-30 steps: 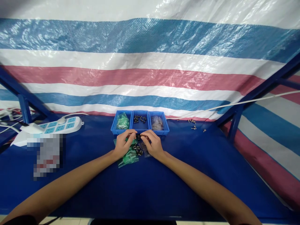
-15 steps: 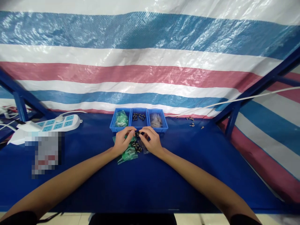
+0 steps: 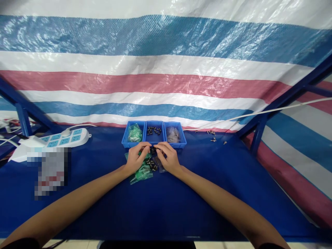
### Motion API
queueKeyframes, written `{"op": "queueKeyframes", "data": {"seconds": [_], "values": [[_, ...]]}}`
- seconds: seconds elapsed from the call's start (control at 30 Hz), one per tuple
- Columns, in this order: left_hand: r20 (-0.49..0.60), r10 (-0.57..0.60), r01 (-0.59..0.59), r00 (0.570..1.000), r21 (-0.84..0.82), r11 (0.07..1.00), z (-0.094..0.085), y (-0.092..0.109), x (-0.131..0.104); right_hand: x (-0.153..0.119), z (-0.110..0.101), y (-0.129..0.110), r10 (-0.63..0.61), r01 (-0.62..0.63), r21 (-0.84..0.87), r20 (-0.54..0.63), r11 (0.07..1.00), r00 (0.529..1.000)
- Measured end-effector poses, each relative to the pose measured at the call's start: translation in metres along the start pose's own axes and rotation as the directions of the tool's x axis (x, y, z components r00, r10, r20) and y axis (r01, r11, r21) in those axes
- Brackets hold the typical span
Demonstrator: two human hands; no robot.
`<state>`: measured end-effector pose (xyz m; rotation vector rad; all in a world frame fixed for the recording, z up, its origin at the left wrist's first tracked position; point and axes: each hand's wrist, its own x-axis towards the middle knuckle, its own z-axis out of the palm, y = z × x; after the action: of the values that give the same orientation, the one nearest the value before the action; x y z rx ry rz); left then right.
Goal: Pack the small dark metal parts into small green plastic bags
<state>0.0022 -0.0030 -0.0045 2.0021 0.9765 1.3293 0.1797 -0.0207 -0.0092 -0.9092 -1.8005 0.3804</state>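
Note:
My left hand (image 3: 135, 158) and my right hand (image 3: 169, 158) meet fingertip to fingertip just in front of three blue bins. Both have thumb and fingers drawn together in a pinch; what they hold, if anything, is too small and covered to make out. Below the fingers lies a heap of small black and metallic fittings (image 3: 151, 164). A green-tinted clear plastic bag (image 3: 141, 175) is spread under my left hand and the heap. Another clear bag (image 3: 161, 167), with a brownish tint, lies partly under my right hand.
The left bin (image 3: 125, 139) contains green bags, the middle bin (image 3: 155, 139) several black fittings, the right bin (image 3: 183, 140) clear bags. Loose metal screw-like pieces (image 3: 213, 139) lie at the back right. A white power strip (image 3: 84, 136) sits at the left beside a blurred-out object (image 3: 52, 169).
My hands stay together over the heap, with only slight finger movement. The whole view has shifted a few pixels downward.

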Motion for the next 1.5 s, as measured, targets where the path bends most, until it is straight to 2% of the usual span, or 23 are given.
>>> {"op": "queueKeyframes", "data": {"seconds": [0.47,1.0,1.5], "values": [[0.007,-0.006,0.006,1.0,0.013,1.0,0.0009,-0.0019,-0.0004,0.0026,0.0006,0.0036,-0.001,0.002,-0.038,0.041,0.999,0.999],[0.013,0.038,-0.039,0.999,0.032,0.999,0.0003,0.0005,0.0011,0.0019,0.0009,0.0034,-0.019,0.019,-0.001,0.044,1.0,0.999],[0.019,0.023,-0.023,1.0,0.029,0.999,0.0003,0.0018,0.0021,0.0033,-0.0007,0.0016,-0.008,0.007,0.016,0.073,1.0,0.997]]}}
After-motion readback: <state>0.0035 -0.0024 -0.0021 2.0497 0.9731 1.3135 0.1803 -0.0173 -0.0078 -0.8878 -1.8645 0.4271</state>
